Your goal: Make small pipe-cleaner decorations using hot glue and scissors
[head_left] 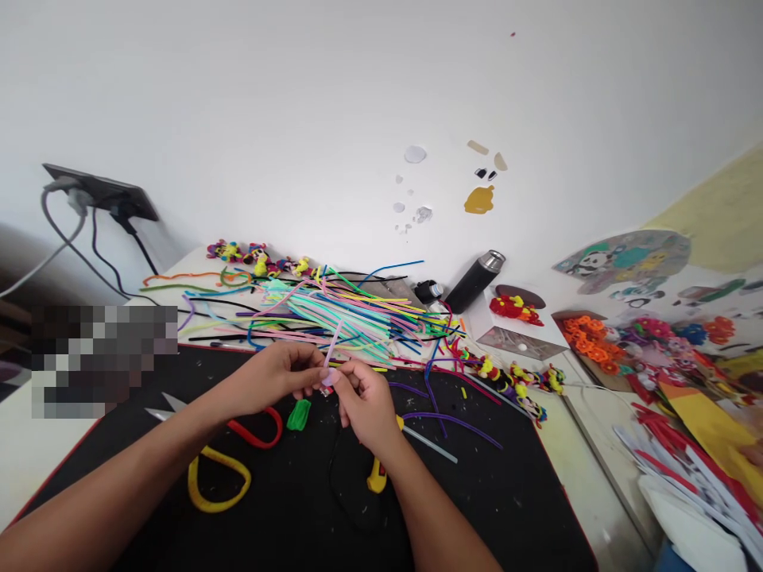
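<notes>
Between my two hands is a pale purple pipe cleaner (335, 342), its free end pointing up and its lower part bent into a small coil. My left hand (289, 372) pinches it from the left, and my right hand (362, 395) has its fingertips closed on the coil. A bit of red and white shows under the fingertips, too small to make out. Just below my left hand lies a folded green piece (299, 415). Scissors (219, 478) with red and yellow handles rest under my left forearm. A yellow glue gun (377, 475) is partly hidden by my right hand.
Many coloured pipe cleaners (339, 314) lie in a pile behind the black mat (286, 508). Small figures (524, 389) stand at the right and back. A black flask (475, 282) leans near the wall. Purple stems (453, 417) lie on the mat's right.
</notes>
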Demonstrator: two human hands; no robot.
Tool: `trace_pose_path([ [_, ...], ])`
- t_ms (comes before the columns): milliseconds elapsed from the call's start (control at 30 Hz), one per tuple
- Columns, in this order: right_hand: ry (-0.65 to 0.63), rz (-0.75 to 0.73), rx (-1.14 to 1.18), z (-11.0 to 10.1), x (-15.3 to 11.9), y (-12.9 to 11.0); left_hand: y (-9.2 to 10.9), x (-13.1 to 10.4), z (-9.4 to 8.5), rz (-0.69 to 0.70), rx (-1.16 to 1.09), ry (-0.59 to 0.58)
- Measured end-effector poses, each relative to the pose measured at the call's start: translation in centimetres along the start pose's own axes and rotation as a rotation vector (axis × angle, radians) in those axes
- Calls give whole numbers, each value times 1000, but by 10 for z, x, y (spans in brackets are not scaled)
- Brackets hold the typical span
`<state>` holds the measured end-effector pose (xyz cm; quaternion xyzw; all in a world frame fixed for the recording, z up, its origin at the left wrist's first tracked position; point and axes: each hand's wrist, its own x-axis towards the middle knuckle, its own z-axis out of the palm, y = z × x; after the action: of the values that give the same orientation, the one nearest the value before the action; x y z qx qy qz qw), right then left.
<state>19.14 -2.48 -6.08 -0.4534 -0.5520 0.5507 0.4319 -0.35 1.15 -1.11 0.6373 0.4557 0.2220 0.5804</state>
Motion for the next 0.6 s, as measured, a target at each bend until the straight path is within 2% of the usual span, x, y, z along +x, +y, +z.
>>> trace_pose_path([
  [200,-25,35,30,0,1,-5,-3,0,-2,-1,-12,-15],
  [433,73,17,-12,0,1,0,-5,4,1,-12,-4,-3],
  [600,105,16,31,1,2,-3,-4,2,2,-15,50,-55],
])
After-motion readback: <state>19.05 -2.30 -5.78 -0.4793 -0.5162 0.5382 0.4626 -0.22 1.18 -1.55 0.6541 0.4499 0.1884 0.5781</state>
